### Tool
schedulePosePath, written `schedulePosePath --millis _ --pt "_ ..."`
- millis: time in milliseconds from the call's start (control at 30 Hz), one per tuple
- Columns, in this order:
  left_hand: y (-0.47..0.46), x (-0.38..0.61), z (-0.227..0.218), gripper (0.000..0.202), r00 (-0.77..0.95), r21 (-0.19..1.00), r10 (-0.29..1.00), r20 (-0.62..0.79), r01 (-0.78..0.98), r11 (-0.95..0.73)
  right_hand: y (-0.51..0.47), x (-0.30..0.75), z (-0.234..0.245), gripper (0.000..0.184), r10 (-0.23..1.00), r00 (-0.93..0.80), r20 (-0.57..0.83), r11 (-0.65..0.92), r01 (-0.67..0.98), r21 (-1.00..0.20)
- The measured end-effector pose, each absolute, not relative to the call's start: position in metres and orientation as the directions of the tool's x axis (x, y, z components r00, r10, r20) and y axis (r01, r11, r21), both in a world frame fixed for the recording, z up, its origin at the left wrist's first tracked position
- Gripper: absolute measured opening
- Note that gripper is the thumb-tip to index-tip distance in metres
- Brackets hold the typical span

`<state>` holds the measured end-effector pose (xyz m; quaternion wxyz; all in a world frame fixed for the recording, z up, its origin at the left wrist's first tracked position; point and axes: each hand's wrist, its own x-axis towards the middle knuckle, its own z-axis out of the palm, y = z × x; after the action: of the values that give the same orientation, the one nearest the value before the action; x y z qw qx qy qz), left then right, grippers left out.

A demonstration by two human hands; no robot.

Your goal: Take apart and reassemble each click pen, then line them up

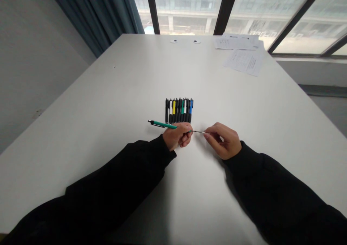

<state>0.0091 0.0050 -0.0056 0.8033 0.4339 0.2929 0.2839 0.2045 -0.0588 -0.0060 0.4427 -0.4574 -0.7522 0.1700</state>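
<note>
My left hand (pixel 179 134) is closed around a green pen (pixel 162 124), whose black clicker end points left. From the pen's right end a thin ink refill (pixel 198 131) sticks out, bridging the gap between my hands. My right hand (pixel 222 139) pinches the far tip of that refill between thumb and fingertips. Just beyond my left hand lies a row of several pens (pixel 178 109), side by side with clickers facing away, in black, white, yellow, green and blue. My left hand hides part of the row's near ends.
The white table (pixel 130 82) spreads out around the pens. Printed papers (pixel 244 60) lie at its far right corner. Two small oval fittings (pixel 197 42) sit near the back edge, before the windows. A blue-grey curtain (pixel 100 13) hangs at the left.
</note>
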Motion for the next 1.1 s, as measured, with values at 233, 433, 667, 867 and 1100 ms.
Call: schedulePosePath --millis 233,433,667,867,1100 --pt "0.006 0.009 -0.001 0.022 0.636 0.841 0.726 -0.262 -0.218 0.495 -0.072 0.233 -0.008 0.007 0.865 -0.253 0.433 0.487 0.627 -0.608" --pt "0.006 0.010 -0.002 0.022 0.635 0.832 0.719 -0.282 -0.212 0.513 -0.069 0.238 -0.015 0.015 0.912 -0.266 0.311 0.389 0.802 -0.453" --pt "0.006 0.009 -0.002 0.023 0.634 0.839 0.719 -0.285 -0.198 0.507 -0.065 0.236 -0.018 0.019 0.943 -0.198 0.266 0.306 0.829 -0.469" --pt "0.006 0.011 0.000 0.022 0.632 0.837 0.721 -0.284 -0.204 0.508 -0.063 0.235 -0.017 0.018 0.944 -0.210 0.254 0.311 0.824 -0.474" --pt "0.007 0.011 -0.001 0.023 0.637 0.841 0.718 -0.282 -0.197 0.505 -0.061 0.232 -0.016 0.019 0.949 -0.177 0.260 0.286 0.830 -0.480"
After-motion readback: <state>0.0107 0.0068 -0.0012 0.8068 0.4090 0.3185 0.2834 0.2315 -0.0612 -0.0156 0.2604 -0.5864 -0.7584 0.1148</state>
